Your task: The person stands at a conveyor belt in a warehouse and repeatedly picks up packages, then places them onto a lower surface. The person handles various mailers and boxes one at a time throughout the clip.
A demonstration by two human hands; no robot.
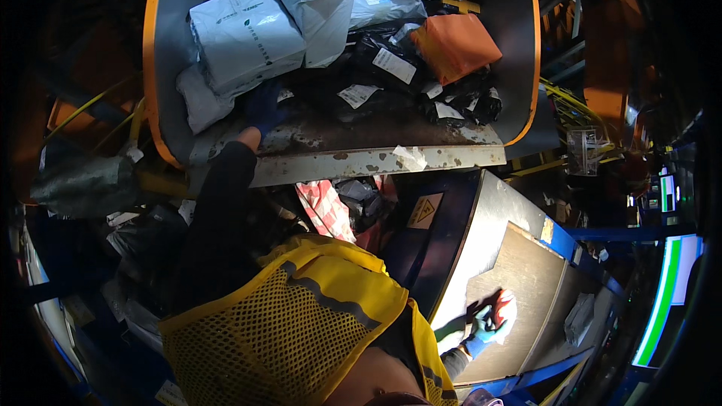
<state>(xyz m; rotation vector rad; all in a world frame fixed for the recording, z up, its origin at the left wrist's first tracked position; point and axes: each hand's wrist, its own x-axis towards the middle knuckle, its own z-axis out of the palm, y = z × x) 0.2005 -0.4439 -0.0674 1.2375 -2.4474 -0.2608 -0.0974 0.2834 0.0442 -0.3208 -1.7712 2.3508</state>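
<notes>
My left hand (265, 106), in a dark blue glove, reaches into a wide chute (361, 164) with an orange rim. It is in deep shadow beside a large white plastic mailer (248, 34) and near black bagged parcels (355, 93); its fingers are too dark to read. Low on the right, my right hand (482, 331), in a blue glove, grips a small red and white package (505, 310). That package is over a brown conveyor belt (519, 270), under bright light.
More white mailers (324, 11) and an orange parcel (457, 48) lie in the chute. A metal side panel (479, 225) borders the belt, where a grey parcel (579, 318) rests. Below the chute lip sit red-and-white checked bags (324, 208). Dark bags (149, 237) fill the left.
</notes>
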